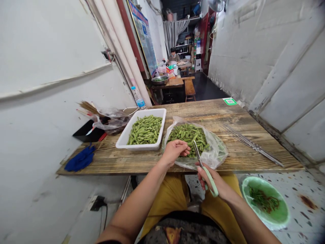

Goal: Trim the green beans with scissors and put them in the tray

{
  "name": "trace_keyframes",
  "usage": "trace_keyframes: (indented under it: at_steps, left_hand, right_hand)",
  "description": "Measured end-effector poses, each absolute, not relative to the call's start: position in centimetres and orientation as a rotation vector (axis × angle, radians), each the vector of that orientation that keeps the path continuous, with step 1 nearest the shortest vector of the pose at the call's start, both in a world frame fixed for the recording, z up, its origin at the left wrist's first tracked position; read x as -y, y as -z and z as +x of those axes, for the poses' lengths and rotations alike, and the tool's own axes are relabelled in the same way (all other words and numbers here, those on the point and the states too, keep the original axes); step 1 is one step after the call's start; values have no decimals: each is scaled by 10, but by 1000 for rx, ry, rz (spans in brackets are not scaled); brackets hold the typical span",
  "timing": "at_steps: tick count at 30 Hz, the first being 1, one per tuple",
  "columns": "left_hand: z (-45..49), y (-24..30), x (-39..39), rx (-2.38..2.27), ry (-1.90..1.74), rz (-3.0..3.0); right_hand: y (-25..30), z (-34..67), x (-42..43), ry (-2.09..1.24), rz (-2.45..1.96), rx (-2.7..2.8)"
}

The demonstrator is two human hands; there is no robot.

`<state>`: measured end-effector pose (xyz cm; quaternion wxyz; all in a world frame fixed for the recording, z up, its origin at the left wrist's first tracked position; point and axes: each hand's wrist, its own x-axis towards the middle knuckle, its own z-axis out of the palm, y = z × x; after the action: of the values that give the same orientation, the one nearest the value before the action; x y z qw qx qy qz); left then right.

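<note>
My right hand (210, 178) is wrapped round scissors (208, 175) with pale green handles. Their metal blades point up and away, slightly parted, over the near right part of a clear plastic bag (215, 154). Green edamame pods (189, 132) fill the bag, which lies open on the table. Above the near edge of these pods is my left hand (176, 150), its fingers curled and pinched together just left of the blades. Whatever it holds is hidden. Left of the bag, a white plastic tub (119, 144) holds many more pods.
The wooden table (208, 113) bears metal skewers (254, 145) on the right, and a blue cloth (80, 158), black box (88, 132) and water bottle (139, 99) on the left. A green-lined bin (281, 203) with trimmings stands on the floor. Another person (174, 56) sits far back.
</note>
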<state>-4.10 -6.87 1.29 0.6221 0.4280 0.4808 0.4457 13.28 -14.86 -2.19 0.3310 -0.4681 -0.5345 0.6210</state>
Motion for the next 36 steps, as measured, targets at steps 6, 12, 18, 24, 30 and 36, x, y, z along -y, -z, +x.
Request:
trace_keyframes:
  at_steps: [6, 12, 18, 24, 30, 36]
  left_hand:
    - [-34, -12, 72, -1166, -1055, 995]
    - [-37, -10, 73, -1150, -977, 972]
    - [-38, -4, 60, -1173, -896, 873]
    - [-29, 3, 47, -1222, -743, 1035]
    - [-18, 5, 25, -1640, -819, 1694]
    - [15, 0, 7, -1888, -394, 2181]
  right_hand:
    - [19, 129, 145, -1656, -1201, 1379]
    - [21, 127, 143, -1706, -1228, 1312]
    - [25, 123, 143, -1768, -1279, 1181]
    - [36, 132, 142, -1766, -1249, 1046]
    - [30, 144, 147, -1822, -1117, 828]
    - [21, 144, 145, -1775, -1143, 795]
